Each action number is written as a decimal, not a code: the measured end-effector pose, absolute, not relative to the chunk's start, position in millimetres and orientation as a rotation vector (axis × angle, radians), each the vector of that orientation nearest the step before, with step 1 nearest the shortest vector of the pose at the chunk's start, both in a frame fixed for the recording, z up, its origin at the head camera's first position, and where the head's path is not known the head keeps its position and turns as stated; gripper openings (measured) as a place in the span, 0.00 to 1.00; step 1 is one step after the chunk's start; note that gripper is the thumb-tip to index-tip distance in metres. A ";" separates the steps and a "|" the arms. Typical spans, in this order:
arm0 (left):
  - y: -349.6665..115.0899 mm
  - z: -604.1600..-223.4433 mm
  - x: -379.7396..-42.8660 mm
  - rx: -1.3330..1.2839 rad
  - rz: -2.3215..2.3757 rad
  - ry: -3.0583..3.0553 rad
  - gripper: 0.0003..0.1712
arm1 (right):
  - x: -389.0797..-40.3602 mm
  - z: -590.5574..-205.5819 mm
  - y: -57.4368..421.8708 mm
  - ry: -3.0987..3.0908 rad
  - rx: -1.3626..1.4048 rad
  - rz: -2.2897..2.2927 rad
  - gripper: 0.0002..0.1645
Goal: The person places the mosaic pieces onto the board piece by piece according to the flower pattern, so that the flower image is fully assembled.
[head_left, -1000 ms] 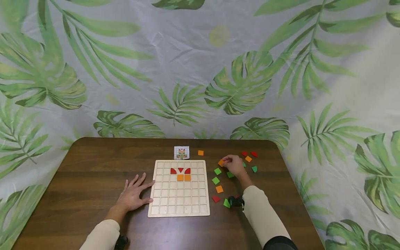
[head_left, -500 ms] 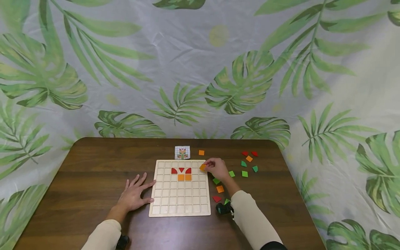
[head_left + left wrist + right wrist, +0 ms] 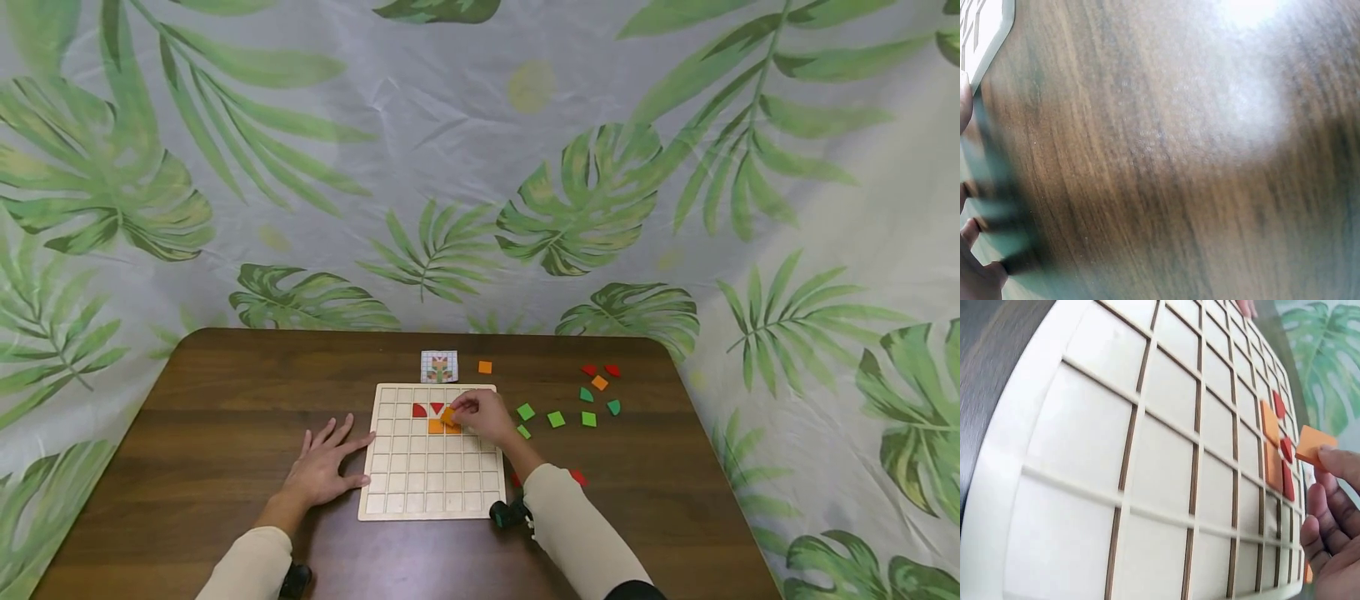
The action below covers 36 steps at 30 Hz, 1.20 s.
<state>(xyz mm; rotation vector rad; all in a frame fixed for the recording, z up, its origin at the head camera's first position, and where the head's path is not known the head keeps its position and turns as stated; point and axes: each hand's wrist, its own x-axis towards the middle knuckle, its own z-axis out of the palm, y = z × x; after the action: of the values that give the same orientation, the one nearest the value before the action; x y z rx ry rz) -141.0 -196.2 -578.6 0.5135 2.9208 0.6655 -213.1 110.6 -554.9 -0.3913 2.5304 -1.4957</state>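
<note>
My right hand [image 3: 486,417] pinches an orange square tile [image 3: 1314,444] between thumb and fingertips, raised above a wooden grid board [image 3: 416,483]. Under that hand, two orange squares [image 3: 1272,465] lie side by side in the board's cells. Red pieces sit in the row beyond them: a quarter-round [image 3: 419,410], a small triangle [image 3: 437,407] and a third red piece [image 3: 1288,481], hidden in the head view. My left hand [image 3: 318,468] lies with spread fingers on the table, its thumb and index finger touching the board's left edge.
A small printed pattern card [image 3: 438,367] lies behind the board, with a loose orange square [image 3: 485,367] beside it. Several green squares [image 3: 556,419], dark green pieces [image 3: 614,407] and red pieces [image 3: 589,370] are scattered right of the board. A leaf-print cloth [image 3: 420,167] hangs behind the table.
My right hand has carried the orange tile leftward from the loose pieces to over the orange and red pieces on the board. The left hand stays in place.
</note>
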 end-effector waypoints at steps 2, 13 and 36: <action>-196.4 -579.4 -141.0 0.515 0.665 2.922 0.41 | -213.4 -554.5 105.0 2.522 -0.412 -1.492 0.04; -195.4 -575.4 -139.7 0.518 0.661 2.913 0.40 | -216.6 -562.4 78.7 2.569 -0.427 -1.378 0.03; -197.4 -578.9 -140.1 0.553 0.719 2.943 0.40 | -213.4 -567.3 60.3 2.731 -0.569 -1.072 0.06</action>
<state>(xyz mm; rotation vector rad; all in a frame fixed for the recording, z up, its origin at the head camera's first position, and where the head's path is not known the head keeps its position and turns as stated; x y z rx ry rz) -140.1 -197.4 -578.9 0.5526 2.9428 0.7190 -213.4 60.3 -567.3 -0.5690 2.7312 -1.0724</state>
